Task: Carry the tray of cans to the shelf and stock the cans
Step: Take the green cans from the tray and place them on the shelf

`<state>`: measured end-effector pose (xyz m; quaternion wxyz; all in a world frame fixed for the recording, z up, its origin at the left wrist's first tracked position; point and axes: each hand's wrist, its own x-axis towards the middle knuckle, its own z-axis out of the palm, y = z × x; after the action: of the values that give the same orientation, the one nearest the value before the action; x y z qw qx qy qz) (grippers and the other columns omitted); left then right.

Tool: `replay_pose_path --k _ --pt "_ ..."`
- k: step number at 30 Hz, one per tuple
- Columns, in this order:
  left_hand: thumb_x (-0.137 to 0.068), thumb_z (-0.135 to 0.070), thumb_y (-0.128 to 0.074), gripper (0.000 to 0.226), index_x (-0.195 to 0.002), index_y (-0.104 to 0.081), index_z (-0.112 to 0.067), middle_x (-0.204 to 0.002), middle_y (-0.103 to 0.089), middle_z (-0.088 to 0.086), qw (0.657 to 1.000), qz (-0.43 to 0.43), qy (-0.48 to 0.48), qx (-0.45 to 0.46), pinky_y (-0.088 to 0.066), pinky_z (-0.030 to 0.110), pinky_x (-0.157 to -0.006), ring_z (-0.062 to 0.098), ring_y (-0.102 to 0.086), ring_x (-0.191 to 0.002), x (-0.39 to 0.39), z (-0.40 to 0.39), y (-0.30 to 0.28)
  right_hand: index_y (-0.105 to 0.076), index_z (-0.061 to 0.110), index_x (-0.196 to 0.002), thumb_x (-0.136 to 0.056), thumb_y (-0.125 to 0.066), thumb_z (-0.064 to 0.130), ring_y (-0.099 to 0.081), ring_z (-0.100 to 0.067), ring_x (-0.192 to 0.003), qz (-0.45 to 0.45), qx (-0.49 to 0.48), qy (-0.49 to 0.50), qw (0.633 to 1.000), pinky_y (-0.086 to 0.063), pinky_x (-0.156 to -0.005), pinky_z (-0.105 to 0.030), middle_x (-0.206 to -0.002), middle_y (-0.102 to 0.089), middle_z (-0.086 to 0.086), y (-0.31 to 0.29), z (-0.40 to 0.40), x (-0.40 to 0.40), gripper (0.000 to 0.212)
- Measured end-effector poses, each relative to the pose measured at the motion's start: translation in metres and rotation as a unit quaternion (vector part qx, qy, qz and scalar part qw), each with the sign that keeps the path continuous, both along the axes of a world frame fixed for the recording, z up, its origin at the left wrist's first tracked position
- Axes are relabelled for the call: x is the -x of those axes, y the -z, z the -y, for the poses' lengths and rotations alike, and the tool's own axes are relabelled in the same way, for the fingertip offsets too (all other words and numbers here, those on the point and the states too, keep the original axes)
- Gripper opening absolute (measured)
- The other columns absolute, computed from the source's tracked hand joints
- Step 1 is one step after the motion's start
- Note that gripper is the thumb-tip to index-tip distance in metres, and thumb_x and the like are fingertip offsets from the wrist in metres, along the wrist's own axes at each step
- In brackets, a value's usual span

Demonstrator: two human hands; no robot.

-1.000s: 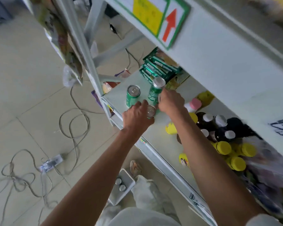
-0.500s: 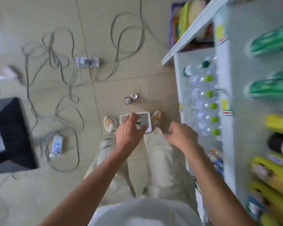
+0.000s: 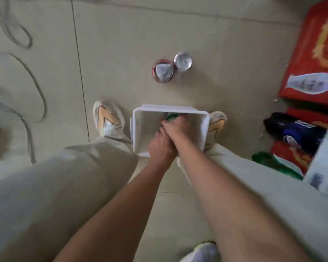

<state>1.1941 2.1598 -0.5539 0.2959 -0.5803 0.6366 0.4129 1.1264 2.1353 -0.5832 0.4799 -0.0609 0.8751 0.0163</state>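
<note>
Two bare forearms reach down from the near edge, over pale trouser legs, into a white tray (image 3: 140,129) that sits on the floor between the person's shoes. Inside it the left hand (image 3: 160,146) lies nearer, curled downward with its fingers hidden behind the right wrist, so I cannot tell what it grips, if anything. The right hand (image 3: 176,125) lies just beyond it, fingers closed over the top of a green can (image 3: 171,117) standing at the tray's far wall. The left shoe (image 3: 107,118) stands just left of the tray; the right shoe (image 3: 216,123) touches its right side. The floor (image 3: 197,35) is beige tile with thin dark joints. Farther out, two cans (image 3: 171,68) stand side by side on the tile, apart from the tray, showing silver tops. To the left, grey cables (image 3: 34,87) loop across the tiles. At the right edge sit red packages (image 3: 314,53), a dark bottle pack (image 3: 292,129) and a green bag (image 3: 273,163), all blurred.
</note>
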Motion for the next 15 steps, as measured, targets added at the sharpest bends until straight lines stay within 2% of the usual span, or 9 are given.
replay_pose_path --k 3,5,7,10,13,15 --pt "-0.096 -0.022 -0.05 0.034 -0.126 -0.056 -0.009 -0.115 -0.07 0.012 0.999 0.033 -0.021 0.006 -0.052 0.04 -0.077 0.034 -0.068 -0.102 0.004 -0.002 0.026 -0.071 0.015 -0.105 -0.062 -0.073 0.047 -0.071 -0.032 -0.092 -0.053 0.023 0.002 0.998 -0.058 -0.081 -0.036 -0.097 -0.075 -0.007 0.017 -0.004 -0.004 0.053" --pt "-0.093 -0.021 -0.053 0.028 -0.118 -0.06 -0.01 -0.106 -0.073 0.011 0.999 0.022 -0.023 0.007 -0.051 0.039 -0.071 0.035 -0.07 -0.096 0.003 0.0 0.016 -0.072 0.015 -0.102 -0.063 -0.074 0.046 -0.071 -0.033 -0.093 -0.047 0.024 -0.022 0.998 -0.059 -0.082 -0.037 -0.096 -0.075 -0.008 0.005 -0.005 -0.001 0.05" --pt "-0.087 -0.025 -0.062 0.024 -0.105 -0.063 -0.009 -0.095 -0.073 0.012 1.0 0.003 -0.025 0.018 -0.044 0.036 -0.061 0.037 -0.07 -0.085 0.0 0.008 -0.017 -0.068 0.018 -0.106 -0.063 -0.073 0.052 -0.07 -0.034 -0.097 -0.054 0.001 -0.054 0.997 -0.057 -0.083 -0.037 -0.101 -0.074 -0.009 -0.027 -0.005 0.008 0.055" --pt "-0.072 -0.044 -0.078 0.036 -0.087 -0.065 -0.014 -0.077 -0.069 0.006 1.0 0.003 0.003 0.028 -0.036 0.031 -0.054 0.032 -0.068 -0.069 -0.003 0.03 -0.114 -0.059 0.019 -0.119 -0.066 -0.064 0.065 -0.067 -0.034 -0.106 -0.043 -0.064 -0.035 0.996 -0.05 -0.083 -0.038 -0.114 -0.071 -0.009 -0.118 0.0 0.028 0.071" --pt "-0.065 -0.055 -0.077 0.047 -0.091 -0.061 -0.019 -0.073 -0.06 0.001 0.997 0.022 0.059 0.042 -0.034 0.029 -0.054 0.027 -0.066 -0.067 -0.001 0.054 -0.241 -0.059 0.019 -0.121 -0.067 -0.062 0.066 -0.067 -0.033 -0.106 -0.025 -0.069 0.057 0.996 -0.052 -0.09 -0.038 -0.117 -0.071 -0.009 -0.247 0.001 0.054 0.071" --pt "-0.066 -0.058 -0.075 0.052 -0.097 -0.059 -0.02 -0.081 -0.067 0.0 0.992 0.027 0.115 0.051 -0.037 0.029 -0.055 0.027 -0.068 -0.07 0.004 0.07 -0.33 -0.053 0.021 -0.133 -0.071 -0.064 0.063 -0.065 -0.034 -0.113 -0.034 -0.034 0.085 0.995 -0.05 -0.096 -0.04 -0.125 -0.068 -0.009 -0.345 0.0 0.071 0.076"
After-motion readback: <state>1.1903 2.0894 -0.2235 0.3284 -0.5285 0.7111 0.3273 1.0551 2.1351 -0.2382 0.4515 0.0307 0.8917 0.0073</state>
